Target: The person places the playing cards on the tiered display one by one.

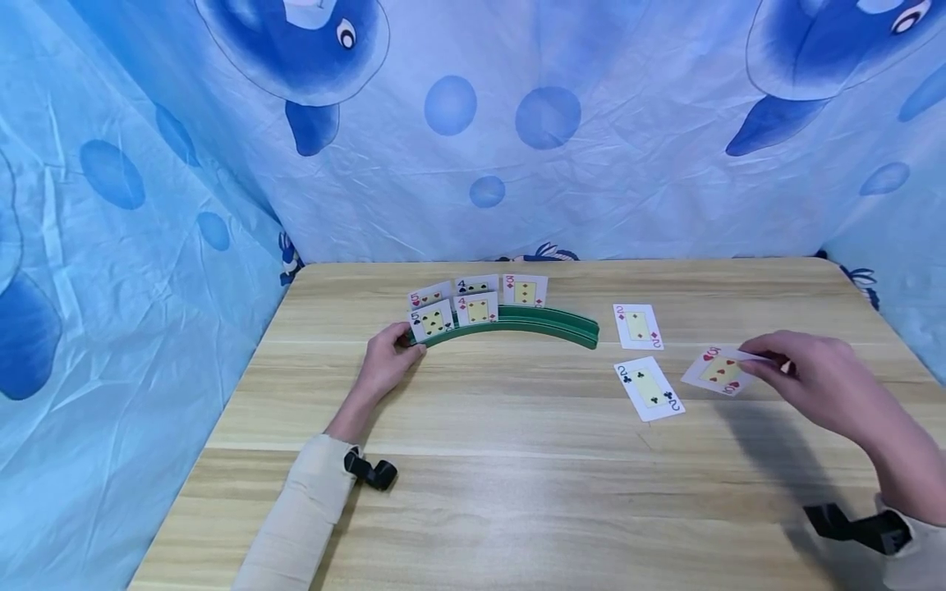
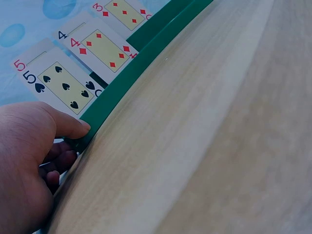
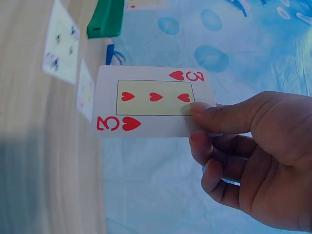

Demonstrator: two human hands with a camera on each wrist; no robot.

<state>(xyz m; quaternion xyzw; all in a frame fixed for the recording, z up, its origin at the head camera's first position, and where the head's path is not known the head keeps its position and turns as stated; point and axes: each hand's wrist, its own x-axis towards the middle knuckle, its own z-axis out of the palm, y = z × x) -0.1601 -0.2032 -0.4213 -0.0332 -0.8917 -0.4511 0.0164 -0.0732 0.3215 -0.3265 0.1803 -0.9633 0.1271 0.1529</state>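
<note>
A curved green card holder (image 1: 571,323) stands on the table, with playing cards upright in its left part. My left hand (image 1: 386,361) pinches its left end, the thumb (image 2: 80,127) lying along the green front edge. Closest to that hand is the five of spades (image 1: 431,322), with the four of diamonds (image 1: 477,309) beside it. Behind them stand a red five (image 1: 429,294), a black four (image 1: 476,285) and the three of diamonds (image 1: 525,291). Off to the right, my right hand (image 1: 824,382) holds the three of hearts (image 3: 153,101) above the table, pinched at one end.
Right of the holder, the two of diamonds (image 1: 637,327) and the two of clubs (image 1: 650,389) lie face up on the wooden table (image 1: 502,476). A blue patterned curtain (image 1: 636,189) hangs behind the table's far edge.
</note>
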